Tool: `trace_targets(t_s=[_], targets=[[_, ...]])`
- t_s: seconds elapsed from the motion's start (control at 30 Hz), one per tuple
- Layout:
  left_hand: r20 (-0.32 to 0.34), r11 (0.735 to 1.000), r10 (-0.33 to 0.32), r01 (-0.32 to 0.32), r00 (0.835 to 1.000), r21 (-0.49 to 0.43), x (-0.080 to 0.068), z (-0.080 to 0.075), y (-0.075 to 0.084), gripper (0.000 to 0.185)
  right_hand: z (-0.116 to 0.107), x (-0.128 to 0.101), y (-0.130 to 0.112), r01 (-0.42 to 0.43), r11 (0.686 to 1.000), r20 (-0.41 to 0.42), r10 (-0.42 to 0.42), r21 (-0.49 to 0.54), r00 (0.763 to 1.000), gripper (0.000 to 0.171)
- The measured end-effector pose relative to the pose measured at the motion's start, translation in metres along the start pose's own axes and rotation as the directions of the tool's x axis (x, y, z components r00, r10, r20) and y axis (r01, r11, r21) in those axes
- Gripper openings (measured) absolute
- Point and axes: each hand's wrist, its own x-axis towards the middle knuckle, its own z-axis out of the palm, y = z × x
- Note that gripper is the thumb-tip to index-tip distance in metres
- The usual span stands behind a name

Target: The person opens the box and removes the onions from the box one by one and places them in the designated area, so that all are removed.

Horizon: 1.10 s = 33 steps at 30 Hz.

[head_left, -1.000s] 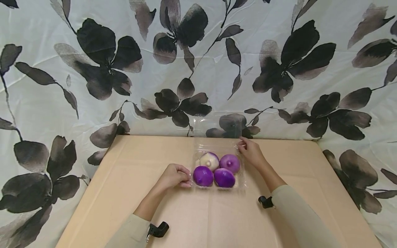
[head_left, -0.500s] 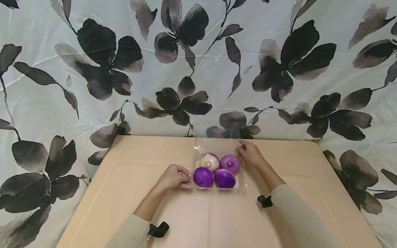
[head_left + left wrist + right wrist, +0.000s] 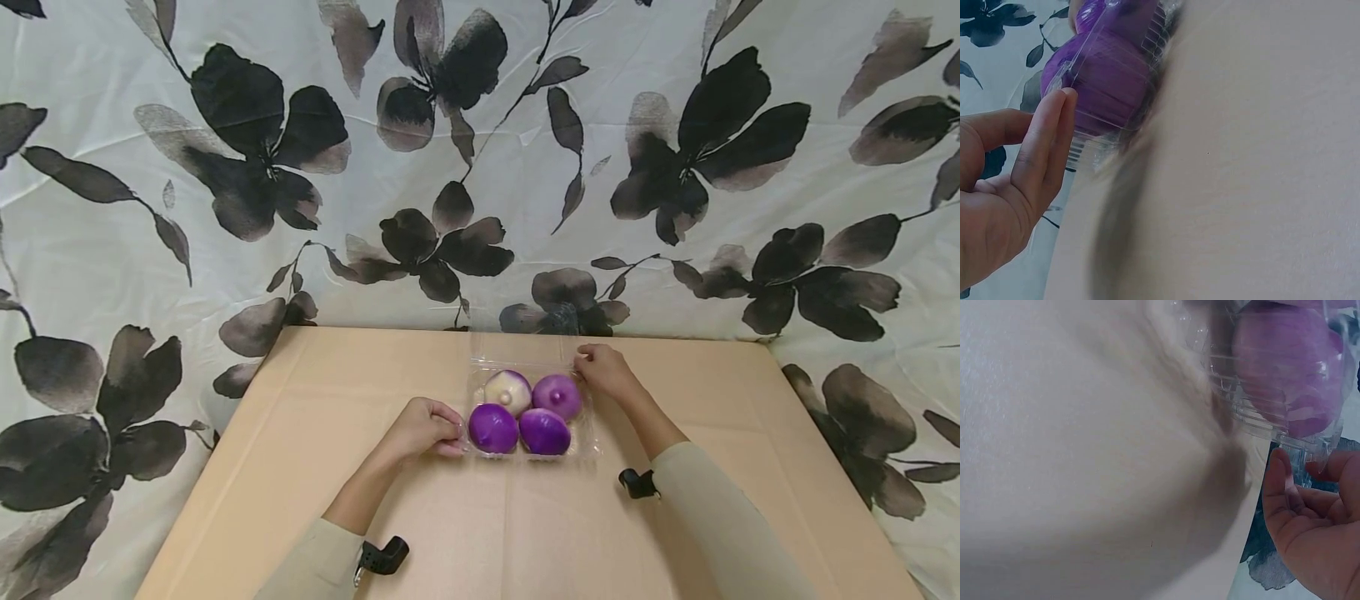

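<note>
At the centre of the head view, just below the middle of the frame, a clear plastic clamshell container [image 3: 529, 412] sits on the tan table [image 3: 300, 467]. Its lid is down over the tray. Inside are four round vegetables in two rows: a white-and-purple one [image 3: 507, 390] at upper left, a pale purple one [image 3: 557, 396] at upper right, and two deep purple ones [image 3: 492, 427] [image 3: 544, 431] in the near row, touching one another.

The left hand [image 3: 422, 427] is at the container's left edge, fingers curled; in the left wrist view the fingers [image 3: 1044, 147] lie pressed together with their tips against the ribbed plastic wall [image 3: 1110, 81]. Whether the thumb pinches the rim cannot be told. The right hand [image 3: 603, 372] is at the far right corner of the container, fingers bent onto the lid's edge; in the right wrist view the fingertips [image 3: 1282, 472] sit just under the clear rim [image 3: 1291, 434], and the exact grip cannot be told.

Both forearms wear light beige sleeves [image 3: 720, 525], each with a small black wrist mount [image 3: 382, 556]. Behind the table, filling the upper frame, hangs a white cloth with dark floral print [image 3: 247, 142].
</note>
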Motion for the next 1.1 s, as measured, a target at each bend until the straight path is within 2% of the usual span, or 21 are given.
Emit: trace_targets(t_s=[0.17, 0.3, 0.5, 0.67, 0.9, 1.1], targets=[[-0.001, 1.0, 0.002, -0.002, 1.0, -0.003, 0.0, 0.0, -0.001, 0.014, -0.002, -0.002, -0.001, -0.016, 1.0, -0.015, 0.016, -0.002, 1.0, 0.05], [-0.005, 1.0, -0.004, 0.004, 1.0, -0.008, 0.001, 0.0, -0.001, 0.012, -0.005, -0.005, 0.001, 0.0, 0.999, -0.043, 0.002, 0.041, 0.999, 0.052], [-0.009, 1.0, -0.007, 0.007, 1.0, -0.012, 0.001, 0.0, 0.0, 0.012, -0.015, -0.016, -0.005, 0.112, 0.989, -0.13, -0.1, 0.092, 0.986, 0.053], [0.003, 1.0, -0.013, 0.013, 1.0, -0.013, 0.002, -0.001, 0.0, 0.017, -0.027, -0.03, -0.013, 0.197, 0.976, -0.157, -0.181, 0.09, 0.971, 0.053], [0.029, 0.999, -0.007, 0.008, 1.0, -0.031, 0.002, -0.002, 0.001, 0.024, -0.035, -0.05, -0.023, 0.319, 0.944, -0.108, -0.31, 0.08, 0.944, 0.056], [0.03, 0.999, -0.003, 0.004, 1.0, -0.034, 0.003, -0.002, 0.0, 0.024, -0.033, -0.064, -0.033, 0.44, 0.897, -0.026, -0.439, 0.036, 0.898, 0.058]])
